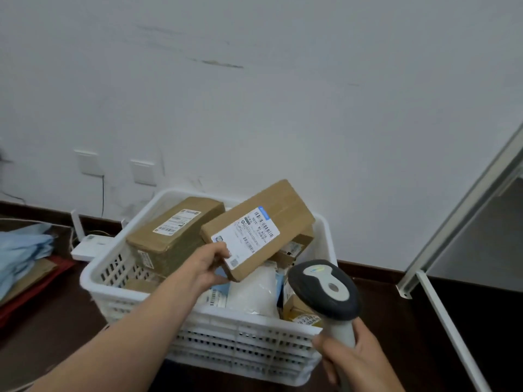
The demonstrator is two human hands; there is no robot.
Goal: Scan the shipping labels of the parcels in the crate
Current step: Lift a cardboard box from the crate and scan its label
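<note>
**boxrat:** So the left hand point(210, 263) has a flat cardboard parcel point(259, 229) pinched by its near corner, lifted above the white crate point(220, 326), label point(245, 237) tilted up toward the camera. The right hand point(352, 363) is wrapped tight around the scanner point(325, 290) handle, head aimed roughly at the parcel but sitting low and off to the right.

**tapegun:** Yeah, I'd worry about the thumb. It's touching the label's lower edge, right by the small square code. Cover that and you could get a misread.

**boxrat:** Also that corner grip looks thin. A box held at one end might swing or drop back onto the other parcels.

**tapegun:** And the bigger box point(175, 236) just beside it has its own label facing up. Sloppy aim could grab that barcode instead.
</note>
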